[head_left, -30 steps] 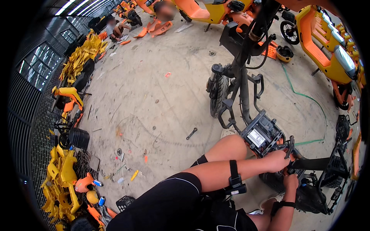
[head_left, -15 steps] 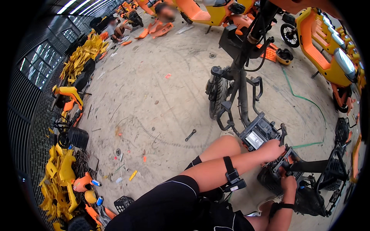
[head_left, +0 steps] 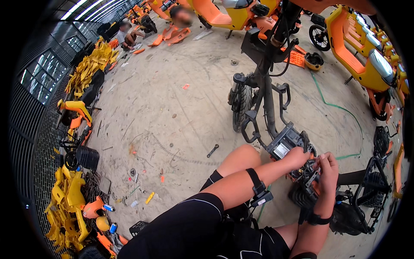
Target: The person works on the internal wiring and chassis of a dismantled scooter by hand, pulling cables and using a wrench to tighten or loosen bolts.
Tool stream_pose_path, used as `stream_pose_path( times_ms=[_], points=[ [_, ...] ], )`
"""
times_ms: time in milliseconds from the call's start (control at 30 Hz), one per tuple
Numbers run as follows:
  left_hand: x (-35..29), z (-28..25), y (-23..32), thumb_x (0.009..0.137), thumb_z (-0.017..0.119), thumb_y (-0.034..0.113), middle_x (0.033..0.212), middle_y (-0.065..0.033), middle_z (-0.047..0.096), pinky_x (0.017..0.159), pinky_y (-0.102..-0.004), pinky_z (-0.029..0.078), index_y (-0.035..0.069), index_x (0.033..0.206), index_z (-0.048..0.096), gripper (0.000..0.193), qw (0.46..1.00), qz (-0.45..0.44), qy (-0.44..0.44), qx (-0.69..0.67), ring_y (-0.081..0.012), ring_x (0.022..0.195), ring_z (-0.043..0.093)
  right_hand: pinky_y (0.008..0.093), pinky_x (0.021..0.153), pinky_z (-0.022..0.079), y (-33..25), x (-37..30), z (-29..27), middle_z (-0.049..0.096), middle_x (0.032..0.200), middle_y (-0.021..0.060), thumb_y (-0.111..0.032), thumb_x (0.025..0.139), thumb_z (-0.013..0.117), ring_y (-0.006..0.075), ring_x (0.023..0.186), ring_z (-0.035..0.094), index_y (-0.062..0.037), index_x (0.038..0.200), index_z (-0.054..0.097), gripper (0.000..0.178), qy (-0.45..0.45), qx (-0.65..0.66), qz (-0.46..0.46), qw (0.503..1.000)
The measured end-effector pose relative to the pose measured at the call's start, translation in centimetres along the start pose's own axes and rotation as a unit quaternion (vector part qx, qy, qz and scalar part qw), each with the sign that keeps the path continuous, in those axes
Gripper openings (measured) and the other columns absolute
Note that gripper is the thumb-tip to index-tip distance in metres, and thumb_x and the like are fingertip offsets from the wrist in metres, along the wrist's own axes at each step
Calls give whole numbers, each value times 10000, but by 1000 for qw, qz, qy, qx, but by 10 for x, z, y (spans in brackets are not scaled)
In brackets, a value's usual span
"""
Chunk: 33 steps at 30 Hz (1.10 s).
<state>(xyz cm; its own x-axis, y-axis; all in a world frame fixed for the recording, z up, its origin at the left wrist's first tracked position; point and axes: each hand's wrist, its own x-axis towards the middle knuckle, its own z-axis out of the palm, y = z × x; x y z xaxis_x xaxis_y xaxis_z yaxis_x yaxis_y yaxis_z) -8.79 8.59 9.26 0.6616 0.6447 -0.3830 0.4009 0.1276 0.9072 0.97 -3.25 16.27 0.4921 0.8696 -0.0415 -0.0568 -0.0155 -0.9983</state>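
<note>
Both grips are closed: the left hand (head_left: 296, 156) on the black controller box (head_left: 283, 144), the right hand (head_left: 328, 169) on the wiring bundle (head_left: 308, 176) beside it, low on the stripped bike frame (head_left: 267, 95); cables look still attached.

Left hand (head_left: 297, 156) fingertips hidden behind black bike frame (head_left: 269, 108), right hand (head_left: 327, 170) grip obscured by tangled wiring (head_left: 308, 175)

Bright, even daylight from windows (head_left: 41, 82) at left; soft faint shadows on concrete floor (head_left: 172, 108). Strong fisheye bending, black corners. Sharp centre, slightly soft rim.
</note>
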Motion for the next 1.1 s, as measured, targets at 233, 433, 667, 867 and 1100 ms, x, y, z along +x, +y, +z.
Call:
stream_pose_path(
  times_ms=[233, 433, 667, 867, 1100],
  points=[
    [38, 13, -69, 872, 596, 414, 937, -264, 692, 769, -417, 527, -93, 969, 683, 524, 970, 206, -73, 105, -381, 937, 687, 357, 700, 483, -72, -26, 66, 627, 815, 80, -98, 877, 677, 229, 738, 600, -26, 887, 599, 106, -17, -259, -177, 949],
    [-2, 4, 0, 900, 564, 360, 1018, -305, 661, 858, -480, 499, -98, 1002, 664, 479, 996, -12, -14, 86, -445, 1002, 640, 390, 768, 462, -150, -26, 88, 621, 889, 99, -43, 810, 707, 294, 851, 600, -33, 889, 597, 136, 274, -556, -390, 681],
    [-3, 7, 3, 902, 543, 353, 1004, -307, 658, 861, -480, 503, -93, 994, 664, 471, 997, -15, -26, 75, -452, 993, 637, 388, 770, 465, -166, -29, 90, 605, 869, 100, -22, 798, 685, 300, 851, 594, -23, 863, 577, 125, 290, -579, -349, 677],
    [4, 18, 3, 909, 545, 349, 1018, -296, 656, 869, -473, 501, -79, 990, 660, 451, 994, 16, -22, 104, -436, 992, 635, 410, 713, 451, -140, -10, 66, 585, 816, 106, -48, 821, 662, 303, 794, 576, -29, 831, 559, 106, 263, -641, -288, 661],
    [6, 30, 10, 926, 556, 352, 983, -260, 676, 848, -476, 505, -38, 1053, 650, 421, 993, 43, -37, 101, -426, 950, 653, 414, 714, 456, -121, -3, 67, 583, 806, 109, -63, 813, 669, 308, 794, 579, -32, 831, 564, 111, 246, -610, -275, 701]
  ],
)
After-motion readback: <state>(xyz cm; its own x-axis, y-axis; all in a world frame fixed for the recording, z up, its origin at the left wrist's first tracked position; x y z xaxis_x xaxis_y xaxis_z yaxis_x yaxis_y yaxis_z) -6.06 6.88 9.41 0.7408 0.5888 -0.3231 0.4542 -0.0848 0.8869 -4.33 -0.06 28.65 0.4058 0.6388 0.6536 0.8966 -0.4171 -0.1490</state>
